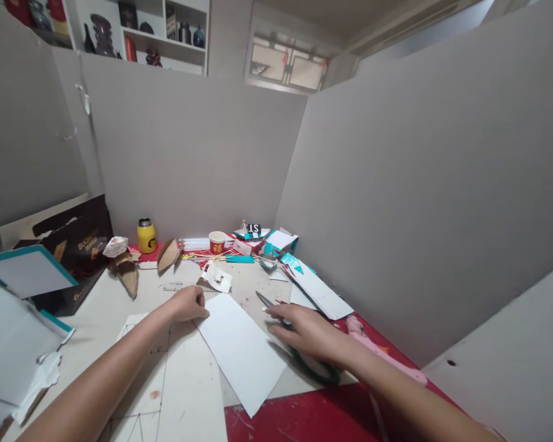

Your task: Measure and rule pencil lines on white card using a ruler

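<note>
A blank white sheet of card (244,353) lies slanted on the table between my hands. My left hand (190,304) is closed, its curled fingers and thumb at the sheet's upper left edge. Over the scissors my right hand (306,331) is held with its fingers extended and apart. The scissors' blade (263,299) points to the far left, and their dark green handle (316,370) shows below the palm; the middle is hidden by the hand. Under my left forearm is a larger board (191,380) with pencil lines drawn on it.
A cut white carton piece (216,277) lies beyond the sheet. Farther back stand a yellow bottle (146,236), a red paper cup (217,243) and cardboard boat shapes (169,256). Card scraps (320,291) line the right; a dark box (80,252) leans left. Grey partitions (188,153) enclose the table.
</note>
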A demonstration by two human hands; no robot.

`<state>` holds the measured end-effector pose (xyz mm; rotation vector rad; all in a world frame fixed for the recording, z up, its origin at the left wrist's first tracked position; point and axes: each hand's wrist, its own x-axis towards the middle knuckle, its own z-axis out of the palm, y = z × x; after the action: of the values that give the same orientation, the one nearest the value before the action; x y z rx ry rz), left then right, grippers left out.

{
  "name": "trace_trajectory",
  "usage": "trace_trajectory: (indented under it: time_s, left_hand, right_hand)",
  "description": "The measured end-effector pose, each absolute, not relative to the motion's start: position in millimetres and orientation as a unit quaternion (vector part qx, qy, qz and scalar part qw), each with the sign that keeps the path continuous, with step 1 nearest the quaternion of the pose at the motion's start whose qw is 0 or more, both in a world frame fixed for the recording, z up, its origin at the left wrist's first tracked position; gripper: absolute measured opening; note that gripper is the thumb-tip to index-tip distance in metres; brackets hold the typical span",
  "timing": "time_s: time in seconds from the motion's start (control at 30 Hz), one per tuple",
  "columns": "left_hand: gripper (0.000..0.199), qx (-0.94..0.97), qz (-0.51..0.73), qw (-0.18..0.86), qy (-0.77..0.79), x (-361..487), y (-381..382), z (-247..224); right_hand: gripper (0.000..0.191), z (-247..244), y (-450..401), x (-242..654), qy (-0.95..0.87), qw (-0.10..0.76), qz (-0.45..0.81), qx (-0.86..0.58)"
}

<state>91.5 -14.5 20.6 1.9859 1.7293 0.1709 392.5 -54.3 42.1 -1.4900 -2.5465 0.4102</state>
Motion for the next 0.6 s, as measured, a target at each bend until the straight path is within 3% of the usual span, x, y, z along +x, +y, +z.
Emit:
trace_trajectory:
  time_s: [0.13, 0.37, 0.47, 0.6]
  left_hand:
    - [0.033, 0.736, 0.069, 0.225, 0.635, 98, -19, 22]
    - [0.034, 0.742, 0.061, 0.21, 0.634, 104, -20, 22]
    - [0.035, 0.745, 0.063, 0.214, 0.628, 105, -19, 20]
    - [0.034, 0.75, 0.066, 0.226, 0.618, 104, -16, 16]
  right_hand:
    - [0.042, 36, -51, 365, -0.855, 0.075, 0.155, -0.489]
    - [0.096, 25, -57, 334, -0.841, 0.06, 0.167, -0.512]
    - [0.1, 24, -55, 332, -0.831, 0.055, 0.175, -0.526]
    - [0.091, 24, -52, 333, -0.823, 0.056, 0.184, -0.535]
